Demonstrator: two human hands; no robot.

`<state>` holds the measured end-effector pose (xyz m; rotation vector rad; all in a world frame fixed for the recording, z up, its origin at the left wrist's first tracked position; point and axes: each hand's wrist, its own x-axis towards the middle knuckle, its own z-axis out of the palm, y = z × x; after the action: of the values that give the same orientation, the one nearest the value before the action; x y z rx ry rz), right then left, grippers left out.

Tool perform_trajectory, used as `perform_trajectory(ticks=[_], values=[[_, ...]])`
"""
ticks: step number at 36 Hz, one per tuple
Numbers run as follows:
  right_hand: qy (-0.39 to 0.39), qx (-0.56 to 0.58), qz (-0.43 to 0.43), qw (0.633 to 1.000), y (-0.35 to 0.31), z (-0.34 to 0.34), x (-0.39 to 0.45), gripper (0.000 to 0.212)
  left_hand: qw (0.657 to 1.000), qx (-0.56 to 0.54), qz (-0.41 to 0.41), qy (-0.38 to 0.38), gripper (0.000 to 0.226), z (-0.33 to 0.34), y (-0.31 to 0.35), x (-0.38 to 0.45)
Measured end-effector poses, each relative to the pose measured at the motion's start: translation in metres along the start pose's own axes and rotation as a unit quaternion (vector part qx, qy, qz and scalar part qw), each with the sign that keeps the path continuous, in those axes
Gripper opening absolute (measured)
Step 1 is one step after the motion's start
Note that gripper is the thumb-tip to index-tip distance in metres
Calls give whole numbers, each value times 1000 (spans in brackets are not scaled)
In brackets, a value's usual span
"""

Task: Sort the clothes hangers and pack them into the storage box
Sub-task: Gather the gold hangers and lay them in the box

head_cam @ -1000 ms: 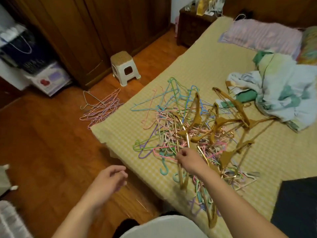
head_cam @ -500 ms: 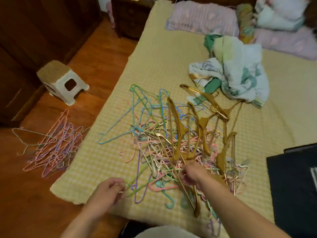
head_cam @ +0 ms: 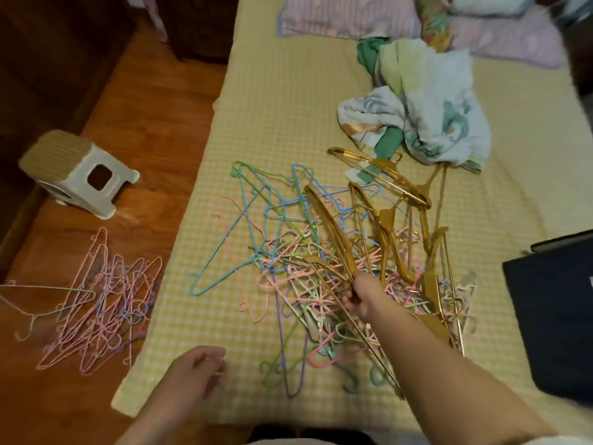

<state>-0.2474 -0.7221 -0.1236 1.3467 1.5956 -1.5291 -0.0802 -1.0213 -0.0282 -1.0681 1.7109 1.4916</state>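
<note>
Item: gold hanger (head_cam: 330,226), long axis toward 11 o'clock from our right hand (head_cam: 359,295), which grips it; left hand (head_cam: 195,372) loosely curled, empty, farther off.

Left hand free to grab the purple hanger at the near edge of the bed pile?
Probably yes. The left hand hovers with loosely curled fingers, seemingly holding nothing, beside the purple hanger, with bare bedspread between them. The hanger's upper part is tangled in the pile, so pulling may snag.

Glossy gold plastic hangers (head_cam: 333,226), wood floor (head_cam: 154,130)
</note>
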Motion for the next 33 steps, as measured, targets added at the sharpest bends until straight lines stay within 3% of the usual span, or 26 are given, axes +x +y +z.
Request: perform_trajectory(ticks=[7,12,20,24,29,33], values=[[-34,27,-78,996,25,-36,-85,22,998,-9,60,-34,17,32,40,-4],[-123,37,-125,984,56,-68,-145,22,991,-28,120,-53,19,70,73,-12],[-187,118,-202,954,49,-136,-161,23,952,-188,236,-53,21,149,116,-73],[-165,-32,-292,942,46,-162,-169,21,951,-202,223,-75,19,180,128,-86],[-119,-226,-426,868,55,-175,-177,29,939,-269,117,-179,14,197,152,-75],[-176,-265,-440,840,63,-175,-171,40,915,-373,81,-130,15,201,166,-69]])
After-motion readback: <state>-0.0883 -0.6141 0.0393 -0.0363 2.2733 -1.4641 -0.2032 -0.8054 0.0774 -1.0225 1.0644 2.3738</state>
